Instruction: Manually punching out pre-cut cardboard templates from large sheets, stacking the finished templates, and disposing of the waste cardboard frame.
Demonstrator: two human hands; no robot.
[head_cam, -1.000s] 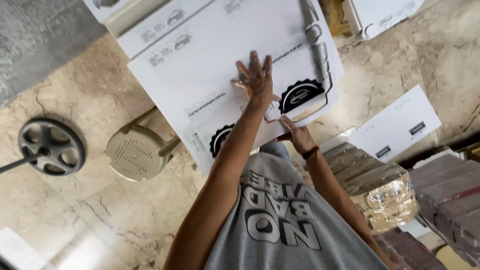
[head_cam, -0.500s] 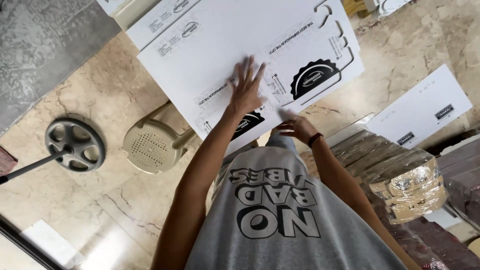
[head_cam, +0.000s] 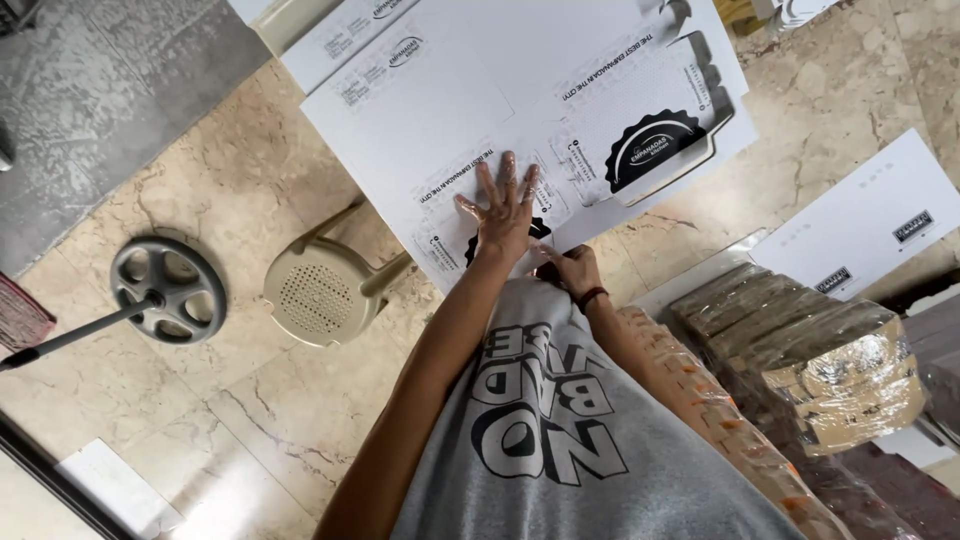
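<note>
Left hand [head_cam: 503, 212], fingers spread, presses flat on 1 white die-cut cardboard sheet [head_cam: 480, 90]; right hand [head_cam: 565, 268] pinches its near edge; likely light, stiff, best gripped at edges.

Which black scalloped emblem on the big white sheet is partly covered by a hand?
The emblem at the near edge of the sheet, under the flat left hand; the other emblem lies uncovered.

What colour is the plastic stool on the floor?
Beige, a pale cream; the plastic stool shows in the head view.
</note>
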